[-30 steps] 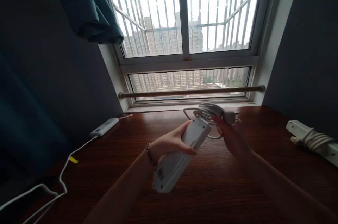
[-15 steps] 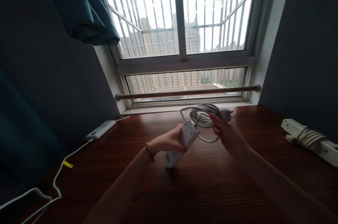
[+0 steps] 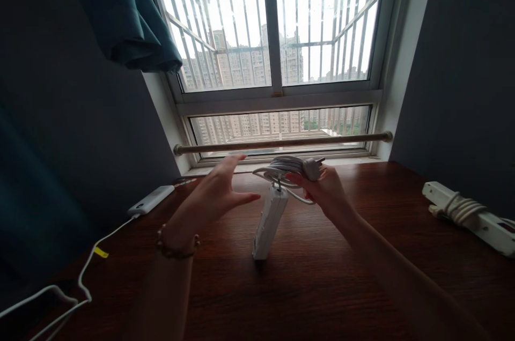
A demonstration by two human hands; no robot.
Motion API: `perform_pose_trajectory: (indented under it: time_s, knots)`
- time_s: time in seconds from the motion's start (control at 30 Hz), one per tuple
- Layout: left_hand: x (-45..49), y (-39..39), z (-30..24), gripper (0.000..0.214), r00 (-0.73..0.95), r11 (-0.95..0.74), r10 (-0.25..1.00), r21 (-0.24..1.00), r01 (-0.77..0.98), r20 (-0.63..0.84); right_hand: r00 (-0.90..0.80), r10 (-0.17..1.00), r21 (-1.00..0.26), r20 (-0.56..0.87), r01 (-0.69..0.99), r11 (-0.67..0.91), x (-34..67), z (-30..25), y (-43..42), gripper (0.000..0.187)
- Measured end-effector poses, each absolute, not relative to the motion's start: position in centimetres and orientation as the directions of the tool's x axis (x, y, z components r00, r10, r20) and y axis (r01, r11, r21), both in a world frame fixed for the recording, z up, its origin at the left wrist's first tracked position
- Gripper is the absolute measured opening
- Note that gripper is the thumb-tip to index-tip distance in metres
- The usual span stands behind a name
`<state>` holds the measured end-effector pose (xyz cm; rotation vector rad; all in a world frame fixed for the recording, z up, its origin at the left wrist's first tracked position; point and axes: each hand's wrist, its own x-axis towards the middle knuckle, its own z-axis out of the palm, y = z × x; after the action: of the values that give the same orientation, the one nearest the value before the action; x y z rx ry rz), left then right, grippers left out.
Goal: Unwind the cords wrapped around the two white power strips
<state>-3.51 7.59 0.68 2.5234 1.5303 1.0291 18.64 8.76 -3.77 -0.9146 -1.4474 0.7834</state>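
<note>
A white power strip [image 3: 270, 225] stands tilted on one end on the dark wooden table, its top leaning to the right. From its upper end runs a looped white cord [image 3: 281, 165] with a plug [image 3: 311, 169]. My right hand [image 3: 324, 191] grips the coiled cord close to the plug. To the left of the strip, my left hand [image 3: 213, 188] is off it, thumb and fingers spread apart with nothing between them. A beaded bracelet [image 3: 177, 250] circles my left wrist.
Another white power strip [image 3: 466, 215], wrapped in its cord, lies at the right. On the left rests a white power bank [image 3: 151, 200] with a white cable [image 3: 86, 271] bearing a yellow tag. Behind the table [image 3: 330, 276] are a window and a horizontal rod [image 3: 281, 143].
My left hand has let go of the power strip and moved left, opening. The coiled cord and plug in my right hand have shifted left, and the strip stands steeper.
</note>
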Motion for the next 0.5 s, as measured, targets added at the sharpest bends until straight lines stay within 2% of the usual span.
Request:
perform_pose_trajectory:
  time_s: [0.07, 0.1, 0.27, 0.37, 0.43, 0.5]
  knots:
    - [-2.1, 6.9, 1.9, 0.072, 0.453, -0.692, 0.621, 0.177, 0.7, 0.64, -0.05, 0.854, -0.841, 0.517, 0.155, 0.518, 18.0, -2.7, 8.4, 0.042]
    - [-1.3, 6.8, 2.2, 0.067, 0.505, -0.753, 0.56, 0.15, 0.64, 0.656, -0.07, 0.84, -0.82, 0.538, 0.186, 0.541, 17.7, -2.2, 8.1, 0.04]
    - [1.3, 8.6, 1.8, 0.012, 0.467, -0.734, 0.647, 0.329, 0.594, 0.602, -0.132, 0.773, -0.713, 0.621, 0.314, 0.627, 17.2, -1.3, 8.0, 0.031]
    - [1.0, 10.4, 1.4, 0.023, 0.354, -0.674, 0.736, 0.574, 0.465, 0.577, -0.153, 0.7, -0.628, 0.697, 0.34, 0.7, 19.0, -1.2, 9.1, 0.035]
    - [0.4, 11.4, 1.3, 0.025, 0.277, -0.625, 0.781, 0.686, 0.372, 0.56, -0.085, 0.557, -0.455, 0.826, 0.484, 0.748, 21.0, -1.0, 9.8, 0.038]
    - [-0.1, 12.4, 1.2, 0.024, 0.213, -0.594, 0.804, 0.727, 0.346, 0.555, 0.077, 0.398, -0.345, 0.914, 0.664, 0.664, 23.0, -0.6, 10.2, 0.034]
